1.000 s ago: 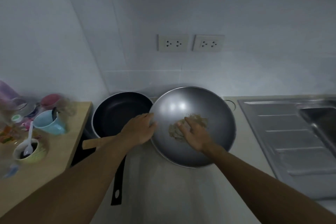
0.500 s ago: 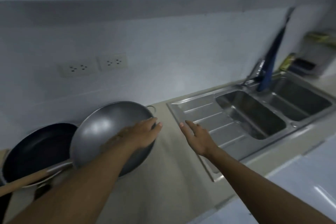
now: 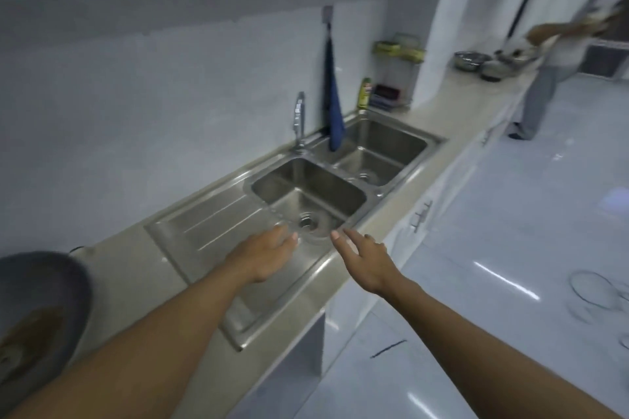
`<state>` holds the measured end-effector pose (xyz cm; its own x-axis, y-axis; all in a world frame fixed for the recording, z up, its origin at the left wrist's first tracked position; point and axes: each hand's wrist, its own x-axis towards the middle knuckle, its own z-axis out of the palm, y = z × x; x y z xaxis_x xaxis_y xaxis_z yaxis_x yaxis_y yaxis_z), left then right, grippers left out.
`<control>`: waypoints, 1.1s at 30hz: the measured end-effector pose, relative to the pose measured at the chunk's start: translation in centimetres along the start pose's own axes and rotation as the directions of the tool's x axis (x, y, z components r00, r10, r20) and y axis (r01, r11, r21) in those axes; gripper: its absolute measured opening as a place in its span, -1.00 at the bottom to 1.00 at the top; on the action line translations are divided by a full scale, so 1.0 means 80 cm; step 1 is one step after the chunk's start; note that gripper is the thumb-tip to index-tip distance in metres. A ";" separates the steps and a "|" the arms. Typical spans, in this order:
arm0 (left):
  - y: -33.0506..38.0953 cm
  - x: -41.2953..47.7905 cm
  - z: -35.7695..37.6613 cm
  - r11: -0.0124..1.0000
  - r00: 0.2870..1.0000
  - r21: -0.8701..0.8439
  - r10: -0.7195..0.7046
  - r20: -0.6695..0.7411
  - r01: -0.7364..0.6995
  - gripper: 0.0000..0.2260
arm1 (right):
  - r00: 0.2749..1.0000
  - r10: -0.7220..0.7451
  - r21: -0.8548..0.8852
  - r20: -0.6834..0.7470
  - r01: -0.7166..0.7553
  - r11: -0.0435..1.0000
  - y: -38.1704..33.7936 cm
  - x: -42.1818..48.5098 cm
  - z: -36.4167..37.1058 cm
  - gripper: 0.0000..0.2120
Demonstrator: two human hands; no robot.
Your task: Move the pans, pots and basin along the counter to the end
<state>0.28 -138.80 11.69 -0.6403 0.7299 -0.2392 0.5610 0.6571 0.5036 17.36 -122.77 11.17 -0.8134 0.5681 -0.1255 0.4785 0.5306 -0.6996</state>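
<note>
Two empty, spread-fingered grips, left hand [image 3: 269,257] and right hand [image 3: 366,258], hover above sink [image 3: 211,221]; person [image 3: 551,54] stands beside far pots [image 3: 490,70].

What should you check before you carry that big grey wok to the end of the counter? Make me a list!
1. Left hand free: ok, open, holding nothing.
2. Right hand free: ok, open too.
3. Hands on the wok: not ok, neither touches it.
4. Wok clean inside: not ok, brown residue shows.
5. Room at the counter end: cannot tell, metal bowls sit there.
6. Way past the other person: not ok, they stand at that end.
</note>
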 end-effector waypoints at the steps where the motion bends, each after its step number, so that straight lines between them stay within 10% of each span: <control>1: 0.023 0.014 0.009 1.000 0.999 0.001 0.030 0.015 -0.030 -0.46 | 1.000 0.028 0.014 -0.014 -0.027 1.000 0.016 0.000 -0.017 -0.23; 18: 0.313 0.284 0.116 0.913 0.894 0.110 0.352 0.277 -0.394 -0.38 | 0.883 0.398 0.163 -0.249 -0.367 0.916 0.229 0.089 -0.239 -0.19; 33: 0.523 0.507 0.198 0.857 0.826 0.120 0.433 0.362 -0.501 -0.37 | 0.830 0.453 0.270 -0.326 -0.377 0.886 0.399 0.228 -0.413 -0.23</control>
<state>6.15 -78.72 9.90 -0.0965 0.9552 -0.2799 0.8646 0.2197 0.4519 28.74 -74.64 9.80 -0.3501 0.9169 -0.1916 0.6414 0.0856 -0.7624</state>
